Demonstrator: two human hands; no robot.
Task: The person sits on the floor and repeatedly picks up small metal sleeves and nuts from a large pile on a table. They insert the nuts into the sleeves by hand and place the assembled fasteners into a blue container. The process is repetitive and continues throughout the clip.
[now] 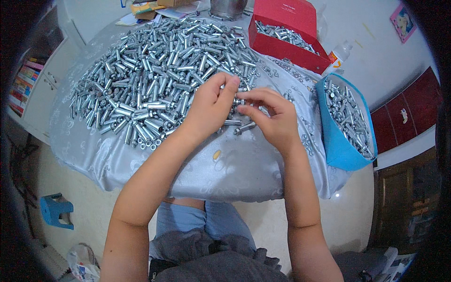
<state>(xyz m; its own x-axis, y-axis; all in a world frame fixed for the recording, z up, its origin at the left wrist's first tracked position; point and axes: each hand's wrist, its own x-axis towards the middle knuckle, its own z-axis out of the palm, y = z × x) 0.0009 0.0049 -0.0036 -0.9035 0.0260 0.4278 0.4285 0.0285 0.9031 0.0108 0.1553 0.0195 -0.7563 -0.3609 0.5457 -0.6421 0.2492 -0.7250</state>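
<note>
A large heap of silver expansion bolts [159, 70], with sleeves and nuts, covers the left and middle of the table. At the heap's right side my left hand [211, 103] is closed, thumb pressed against the bent forefinger, around an expansion bolt mostly hidden by the fingers. Facing it, my right hand [277, 117] has thumb and fingertips curled at the metal end of that bolt [240, 101]. Just below the hands, a loose bolt [244, 128] lies on the cloth.
A shiny silver cloth [235, 176] covers the table. Bolts fill a blue fabric bin [340, 150] at right and an open red box [289, 48] behind. Loose nuts [307, 143] lie between heap and bin. A plastic bottle [339, 55] stands by the box; a blue stool [56, 210] is on the floor.
</note>
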